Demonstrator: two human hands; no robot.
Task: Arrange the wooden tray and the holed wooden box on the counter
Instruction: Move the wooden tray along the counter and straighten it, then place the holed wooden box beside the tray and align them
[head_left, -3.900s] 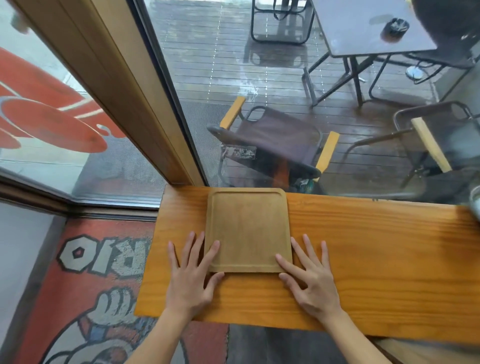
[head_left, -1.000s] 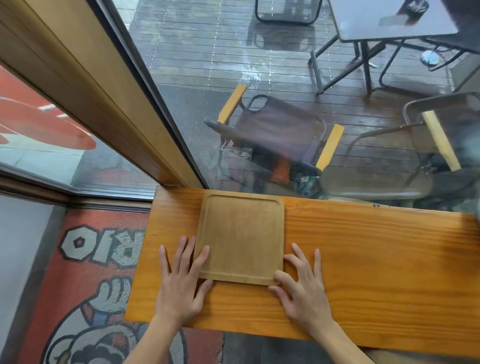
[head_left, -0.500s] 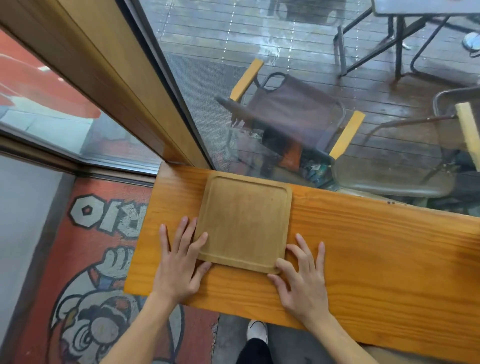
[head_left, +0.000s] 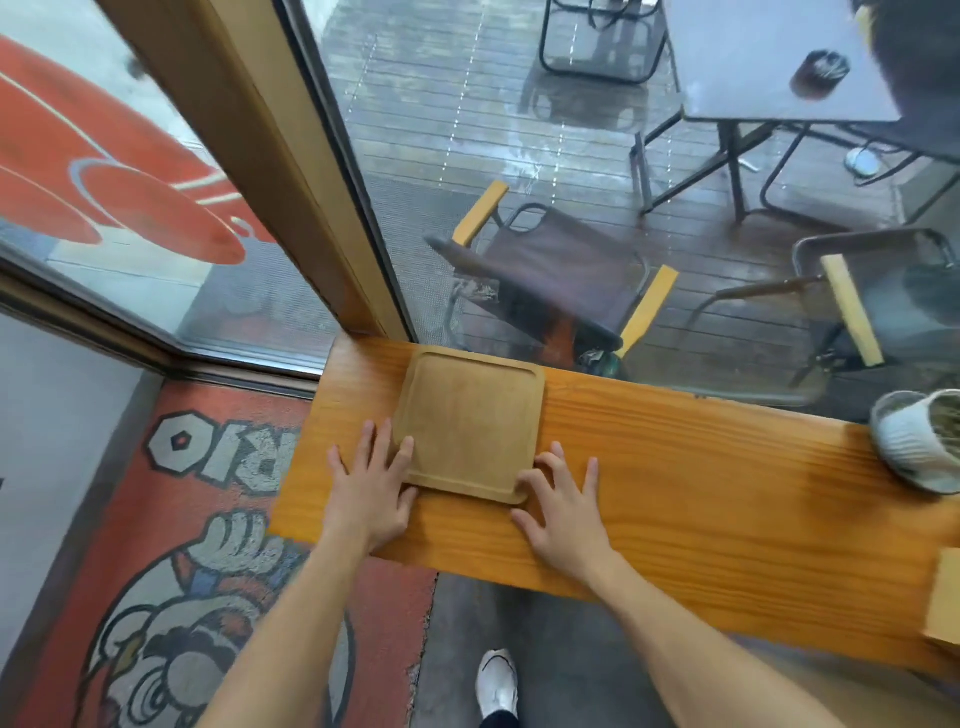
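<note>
Closest in, the two hands lie flat on the wooden surface, fingers spread. The left hand is open and holds nothing; its fingertips touch the near left corner of the wooden tray. The right hand is open too, with its fingers bent a little, touching the tray's near right corner. So neither grip is closed on anything — they just press at the tray's edge. The tray sits right in front of both hands, between them, flat on the surface. It looks almost square, a bit longer going away from the hands, and its far edge is close to the window glass. It is turned a tiny bit, not quite lined up with the surface's edge. Well off past the right hand, at the picture's side, a pale wooden block pokes in — it may be the holed wooden box, but no holes show, so I cannot tell. If it is, the right hand is much nearer to it than the left, so I think the right hand should reach for it next. Farther back on that side stands a white ribbed pot, which a reaching arm could bump. Beyond the glass are a chair and a wet deck.
</note>
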